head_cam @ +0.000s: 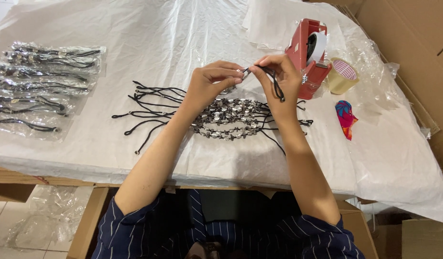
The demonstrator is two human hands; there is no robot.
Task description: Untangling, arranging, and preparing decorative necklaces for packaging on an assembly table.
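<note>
Together, both hands (247, 79) pinching cord (277, 86)

A thin black cord (274, 81) is pinched at its top end between both hands' fingertips above the table; its loose loop hangs down past the right palm; beneath lies a flat pile of bracelets (228, 119), silver beads mid-strand, black cord ends splayed to both sides.

Hidden and unclear parts

The fingers (231, 76) covered where the black cord (275, 84) met; the beads (228, 117) were too small to tell apart, and the packets (34, 86) ran off the left edge.
</note>
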